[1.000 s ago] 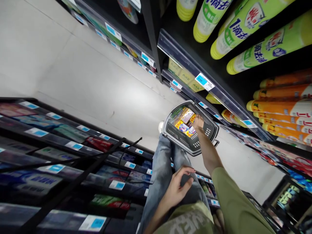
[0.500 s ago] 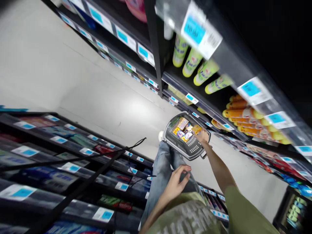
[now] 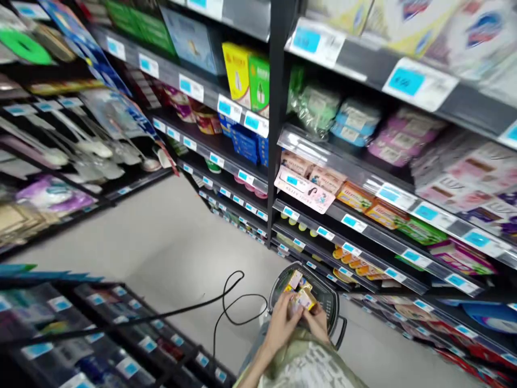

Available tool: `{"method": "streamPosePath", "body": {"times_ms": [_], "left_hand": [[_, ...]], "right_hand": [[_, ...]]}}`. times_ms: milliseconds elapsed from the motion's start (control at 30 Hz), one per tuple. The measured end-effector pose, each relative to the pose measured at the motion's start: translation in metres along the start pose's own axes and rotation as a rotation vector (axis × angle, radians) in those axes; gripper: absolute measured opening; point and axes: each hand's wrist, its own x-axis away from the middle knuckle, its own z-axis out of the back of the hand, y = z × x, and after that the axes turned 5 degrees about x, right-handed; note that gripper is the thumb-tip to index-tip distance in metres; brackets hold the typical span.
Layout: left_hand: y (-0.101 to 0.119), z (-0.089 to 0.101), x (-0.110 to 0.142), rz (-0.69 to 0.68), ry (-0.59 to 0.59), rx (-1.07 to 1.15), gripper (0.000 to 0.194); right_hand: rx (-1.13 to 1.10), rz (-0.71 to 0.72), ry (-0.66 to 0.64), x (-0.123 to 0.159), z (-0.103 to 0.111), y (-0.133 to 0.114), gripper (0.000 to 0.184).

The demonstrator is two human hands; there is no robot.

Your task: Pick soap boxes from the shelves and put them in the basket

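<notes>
In the head view, a small yellow and white box is between my two hands, low in front of my body. My left hand closes on its left side, and my right hand grips it from the right. Behind and below the hands is a dark shopping basket with a perforated wall and a handle. More small yellow and white boxes lie inside it, partly covered by my hands. The print on the held box is too blurred to read.
A shelf unit with price tags carries packs of soap and other boxes ahead and to the right. Utensils hang at the left. A lower shelf stands at the near left. A black cord loops above the pale floor.
The view has tilted up toward the shelves. My right hand has come back from inside the basket, and my left hand, empty before, has joined it at the box.
</notes>
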Motion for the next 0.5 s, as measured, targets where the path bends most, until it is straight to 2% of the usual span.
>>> {"method": "streamPosePath", "body": {"times_ms": [100,200,333,400,500], "left_hand": [[0.016,0.018,-0.009,-0.148,-0.057,-0.057,0.057],[0.027,0.031,-0.015,-0.292,-0.132,-0.118,0.082],[0.044,0.031,-0.025,-0.419,-0.042,-0.098,0.071],[0.056,0.026,-0.027,-0.43,0.02,-0.027,0.069],[0.075,0.02,-0.028,-0.295,0.095,0.119,0.073]], "right_hand": [[-0.146,-0.089,0.059,0.005,-0.012,-0.022,0.072],[-0.274,-0.033,0.043,0.015,-0.02,-0.052,0.072],[-0.294,0.085,-0.073,0.041,-0.019,-0.086,0.07],[-0.255,0.138,-0.133,0.054,-0.013,-0.097,0.073],[-0.19,0.195,-0.21,0.065,0.002,-0.107,0.078]]}}
